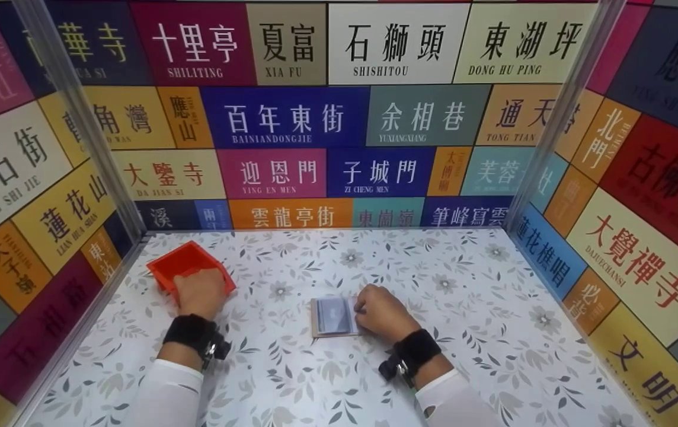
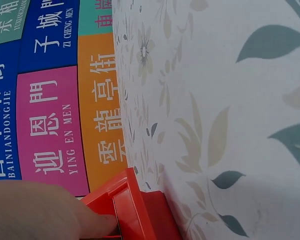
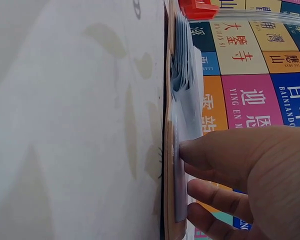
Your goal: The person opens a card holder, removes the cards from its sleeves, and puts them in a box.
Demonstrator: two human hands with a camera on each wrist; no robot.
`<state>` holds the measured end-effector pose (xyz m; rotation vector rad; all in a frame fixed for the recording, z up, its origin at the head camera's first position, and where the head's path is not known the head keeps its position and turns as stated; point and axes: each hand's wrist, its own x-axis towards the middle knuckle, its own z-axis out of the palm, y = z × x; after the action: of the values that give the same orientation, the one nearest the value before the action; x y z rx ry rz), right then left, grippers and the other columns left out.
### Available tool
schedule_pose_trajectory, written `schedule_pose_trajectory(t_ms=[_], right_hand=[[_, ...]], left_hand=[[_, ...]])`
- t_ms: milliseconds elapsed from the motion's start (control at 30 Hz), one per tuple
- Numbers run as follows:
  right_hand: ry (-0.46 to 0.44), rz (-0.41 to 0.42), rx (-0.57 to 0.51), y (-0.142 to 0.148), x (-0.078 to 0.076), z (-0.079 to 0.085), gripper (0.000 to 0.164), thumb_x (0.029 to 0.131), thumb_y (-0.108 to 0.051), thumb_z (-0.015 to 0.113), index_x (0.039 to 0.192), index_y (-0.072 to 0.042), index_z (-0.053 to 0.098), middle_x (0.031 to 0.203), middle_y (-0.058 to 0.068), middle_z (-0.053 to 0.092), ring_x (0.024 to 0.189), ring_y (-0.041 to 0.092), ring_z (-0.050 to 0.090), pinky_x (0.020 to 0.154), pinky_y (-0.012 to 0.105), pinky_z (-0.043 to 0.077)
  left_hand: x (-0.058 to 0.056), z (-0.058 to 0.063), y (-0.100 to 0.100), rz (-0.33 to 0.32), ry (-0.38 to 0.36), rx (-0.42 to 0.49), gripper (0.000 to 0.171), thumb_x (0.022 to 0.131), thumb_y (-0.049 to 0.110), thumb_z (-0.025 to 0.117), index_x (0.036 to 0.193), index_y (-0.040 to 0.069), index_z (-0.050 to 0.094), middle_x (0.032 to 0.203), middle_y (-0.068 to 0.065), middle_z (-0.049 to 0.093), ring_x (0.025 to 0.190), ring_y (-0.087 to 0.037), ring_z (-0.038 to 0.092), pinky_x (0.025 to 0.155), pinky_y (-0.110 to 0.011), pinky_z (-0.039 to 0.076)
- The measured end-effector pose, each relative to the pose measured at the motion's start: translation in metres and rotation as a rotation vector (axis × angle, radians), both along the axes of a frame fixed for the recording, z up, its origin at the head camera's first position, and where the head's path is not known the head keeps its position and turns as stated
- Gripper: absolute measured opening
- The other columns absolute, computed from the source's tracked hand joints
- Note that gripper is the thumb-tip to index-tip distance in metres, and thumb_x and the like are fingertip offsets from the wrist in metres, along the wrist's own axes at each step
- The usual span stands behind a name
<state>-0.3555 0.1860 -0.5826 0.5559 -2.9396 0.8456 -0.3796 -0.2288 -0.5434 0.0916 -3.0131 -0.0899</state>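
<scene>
An opened card holder [image 1: 314,320] with a tan cover and clear plastic sleeves [image 1: 333,315] lies on the table. My right hand [image 1: 387,311] is at its right side, pinching a clear sleeve [image 3: 180,195] at the edge, with the thumb on the plastic and the other fingers bent. In the right wrist view several sleeves [image 3: 182,55] fan up from the cover. Off to the left, my left hand [image 1: 201,290] reaches into a red plastic box [image 1: 164,259]. Its thumb [image 2: 97,224] shows inside the rim; the other fingertips are hidden, so I cannot tell what they hold.
The table [image 1: 291,379] has a white cover with a grey leaf and flower print. Panels with coloured street-name signs [image 1: 282,115] enclose it at the back and both sides. Clear corner strips [image 1: 93,124] join the panels. Each wrist carries a black strap [image 1: 188,331] with a small camera.
</scene>
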Motion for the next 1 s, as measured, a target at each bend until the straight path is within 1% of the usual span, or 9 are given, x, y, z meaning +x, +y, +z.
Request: schedule_pose_trajectory(t_ms=[200, 400, 500, 600, 667, 733, 800, 900, 1000], right_hand=[[-0.005, -0.016, -0.015, 0.000, 0.000, -0.002, 0.009, 0.089, -0.007, 0.085, 0.098, -0.009, 0.084, 0.108, 0.004, 0.074, 0.101, 0.024, 0.070, 0.095, 0.046, 0.062], [-0.017, -0.027, -0.026, 0.000, 0.000, -0.002, 0.010, 0.088, -0.007, 0.084, 0.097, -0.010, 0.083, 0.107, 0.003, 0.073, 0.099, 0.022, 0.069, 0.093, 0.045, 0.062], [-0.030, -0.032, -0.028, 0.000, -0.001, -0.003, 0.010, 0.088, -0.008, 0.084, 0.097, -0.010, 0.083, 0.108, 0.003, 0.073, 0.099, 0.021, 0.069, 0.093, 0.044, 0.062], [-0.033, -0.032, -0.030, 0.000, -0.001, -0.002, 0.010, 0.088, -0.008, 0.084, 0.097, -0.010, 0.083, 0.108, 0.003, 0.073, 0.098, 0.022, 0.069, 0.093, 0.045, 0.062], [-0.034, -0.033, -0.031, 0.000, -0.001, 0.000, 0.010, 0.089, -0.008, 0.084, 0.098, -0.010, 0.082, 0.108, 0.004, 0.073, 0.098, 0.022, 0.069, 0.093, 0.045, 0.062], [-0.033, -0.027, -0.024, 0.001, -0.001, 0.001, 0.010, 0.090, -0.008, 0.084, 0.099, -0.010, 0.083, 0.109, 0.004, 0.073, 0.100, 0.023, 0.069, 0.094, 0.046, 0.062], [-0.029, -0.021, -0.011, 0.001, -0.001, 0.001, 0.010, 0.091, -0.009, 0.084, 0.100, -0.010, 0.083, 0.110, 0.004, 0.073, 0.103, 0.024, 0.069, 0.095, 0.046, 0.062], [-0.027, -0.018, 0.005, 0.001, -0.001, 0.001, 0.010, 0.091, -0.010, 0.084, 0.101, -0.011, 0.084, 0.112, 0.003, 0.073, 0.106, 0.025, 0.068, 0.098, 0.047, 0.061], [-0.026, -0.024, 0.006, 0.000, -0.001, 0.000, 0.010, 0.090, -0.010, 0.085, 0.100, -0.011, 0.084, 0.110, 0.003, 0.073, 0.104, 0.024, 0.068, 0.096, 0.047, 0.061]], left_hand=[[-0.002, 0.001, 0.002, -0.005, -0.052, 0.024, 0.025, 0.104, 0.021, 0.074, 0.111, -0.004, 0.076, 0.103, -0.029, 0.080, 0.093, -0.049, 0.072, 0.098, -0.069, 0.050], [-0.002, -0.001, 0.004, -0.002, -0.108, 0.043, 0.034, 0.108, 0.028, 0.071, 0.113, -0.005, 0.074, 0.100, -0.027, 0.079, 0.090, -0.047, 0.071, 0.095, -0.066, 0.051], [-0.001, 0.000, 0.006, 0.003, -0.080, 0.044, 0.038, 0.107, 0.031, 0.074, 0.110, -0.006, 0.076, 0.094, -0.026, 0.079, 0.086, -0.046, 0.070, 0.091, -0.062, 0.052], [-0.001, 0.005, 0.011, -0.001, 0.022, 0.073, 0.039, 0.106, 0.032, 0.077, 0.106, -0.006, 0.079, 0.090, -0.026, 0.079, 0.084, -0.047, 0.071, 0.087, -0.062, 0.053], [-0.002, 0.008, 0.017, -0.024, 0.123, 0.121, 0.036, 0.105, 0.029, 0.079, 0.103, -0.006, 0.080, 0.089, -0.026, 0.079, 0.085, -0.049, 0.072, 0.085, -0.062, 0.055], [-0.002, 0.011, 0.024, -0.069, 0.218, 0.188, 0.031, 0.104, 0.024, 0.079, 0.102, -0.006, 0.082, 0.092, -0.027, 0.079, 0.088, -0.050, 0.073, 0.085, -0.063, 0.058], [-0.001, 0.013, 0.035, -0.133, 0.267, 0.260, 0.025, 0.103, 0.020, 0.080, 0.106, -0.004, 0.084, 0.097, -0.024, 0.081, 0.093, -0.048, 0.076, 0.088, -0.062, 0.061], [0.003, 0.014, 0.056, -0.213, 0.230, 0.357, 0.021, 0.103, 0.018, 0.081, 0.115, 0.001, 0.086, 0.107, -0.018, 0.082, 0.104, -0.040, 0.078, 0.098, -0.057, 0.064], [0.008, 0.015, 0.080, -0.254, 0.130, 0.395, 0.023, 0.104, 0.021, 0.082, 0.122, 0.007, 0.086, 0.117, -0.013, 0.081, 0.114, -0.032, 0.076, 0.107, -0.053, 0.063]])
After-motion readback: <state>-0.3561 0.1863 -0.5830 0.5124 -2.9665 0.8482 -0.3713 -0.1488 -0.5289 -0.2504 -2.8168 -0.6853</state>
